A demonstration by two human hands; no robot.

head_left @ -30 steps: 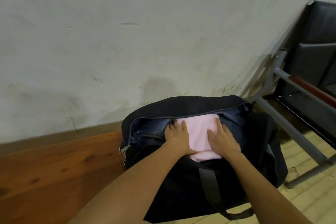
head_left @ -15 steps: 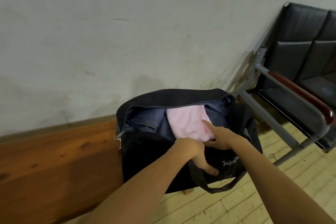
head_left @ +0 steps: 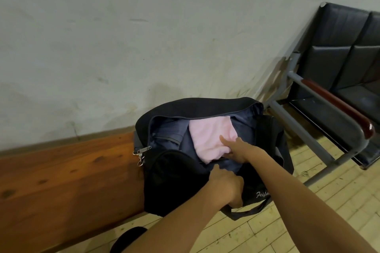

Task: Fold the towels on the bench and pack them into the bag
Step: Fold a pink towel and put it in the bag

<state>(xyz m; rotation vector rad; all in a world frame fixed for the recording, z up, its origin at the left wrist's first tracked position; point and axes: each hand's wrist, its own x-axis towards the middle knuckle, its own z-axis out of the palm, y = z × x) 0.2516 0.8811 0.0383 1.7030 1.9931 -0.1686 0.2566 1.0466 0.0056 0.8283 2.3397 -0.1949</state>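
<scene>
Pink towel (head_left: 209, 139) in open bag (head_left: 174, 181) — right hand (head_left: 238, 151) fingers straight, pressing it; left hand (head_left: 225, 188) curled, gripping bag's front edge.

bench (head_left: 61, 181): glossy wood | bag (head_left: 176, 181): matt black cloth | towel (head_left: 209, 139): soft pink cloth

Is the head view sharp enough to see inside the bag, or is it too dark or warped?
Head view: dim, soft light; the folded pink towel reads clearly inside the black duffel bag, whose dark sides lose detail; wide-angle bending tilts the wall and wooden bench.
</scene>
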